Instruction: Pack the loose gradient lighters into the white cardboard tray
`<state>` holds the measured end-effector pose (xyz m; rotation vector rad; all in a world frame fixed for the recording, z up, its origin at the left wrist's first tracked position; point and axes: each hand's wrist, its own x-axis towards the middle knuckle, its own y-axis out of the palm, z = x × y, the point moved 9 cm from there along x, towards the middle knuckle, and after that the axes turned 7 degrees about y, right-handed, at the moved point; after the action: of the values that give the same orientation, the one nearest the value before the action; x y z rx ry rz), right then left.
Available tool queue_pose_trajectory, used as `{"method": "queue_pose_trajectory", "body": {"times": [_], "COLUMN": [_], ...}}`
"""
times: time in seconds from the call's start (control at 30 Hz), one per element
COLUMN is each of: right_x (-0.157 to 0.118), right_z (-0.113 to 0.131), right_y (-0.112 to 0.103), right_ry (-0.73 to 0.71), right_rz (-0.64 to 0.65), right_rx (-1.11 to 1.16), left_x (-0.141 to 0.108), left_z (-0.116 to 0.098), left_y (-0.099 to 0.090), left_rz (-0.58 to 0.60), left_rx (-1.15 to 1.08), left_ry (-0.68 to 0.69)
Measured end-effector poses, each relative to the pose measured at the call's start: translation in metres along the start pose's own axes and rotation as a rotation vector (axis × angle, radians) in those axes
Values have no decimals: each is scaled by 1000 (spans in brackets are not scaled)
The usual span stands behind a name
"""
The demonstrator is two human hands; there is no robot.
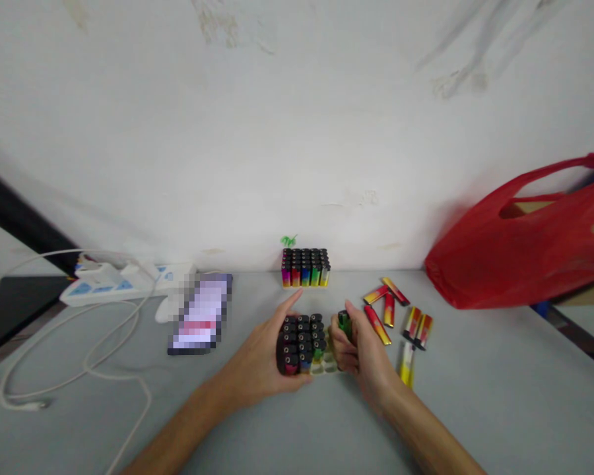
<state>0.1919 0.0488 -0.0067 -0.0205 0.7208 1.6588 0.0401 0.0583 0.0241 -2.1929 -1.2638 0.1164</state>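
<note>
My left hand point(257, 359) is wrapped round the left side of a pale tray point(332, 371) with round-bottomed slots. Rows of black-topped lighters point(303, 338) stand upright in the tray's left and middle part, while some slots at its right front hold nothing. Between the thumb and curled fingers of my right hand point(367, 353) is a green lighter point(345, 322), held just above the tray's right side. Its lower end is hidden by the fingers. To the right of that hand, several loose red-and-yellow lighters point(377, 325) lie on the table, with a yellow-and-white lighter point(406, 363) nearer me.
A full block of lighters point(305, 272) stands by the wall. On the left are a phone point(202, 310), a power strip point(123, 284) and a looping white cable point(86, 359). A red bag point(515, 244) sits at the right on the grey table point(297, 435).
</note>
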Motion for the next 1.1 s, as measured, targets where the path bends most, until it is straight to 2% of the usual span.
{"method": "queue_pose_trajectory", "body": {"times": [0.2, 0.7, 0.97, 1.1], "right_x": [-1, -5, -12, -17], "right_z": [-1, -1, -8, 1], "right_y": [1, -9, 9, 10], "right_ry": [0, -6, 47, -74], "right_rz": [5, -74, -7, -51], "right_rx": [1, -81, 14, 46], "left_x": [1, 0, 0, 0], "left_z": [-1, -2, 0, 1], "left_y": [1, 1, 1, 0], "left_rz": [12, 8, 22, 17], "left_rx": [9, 22, 12, -2], "left_ry": [14, 15, 13, 5]}}
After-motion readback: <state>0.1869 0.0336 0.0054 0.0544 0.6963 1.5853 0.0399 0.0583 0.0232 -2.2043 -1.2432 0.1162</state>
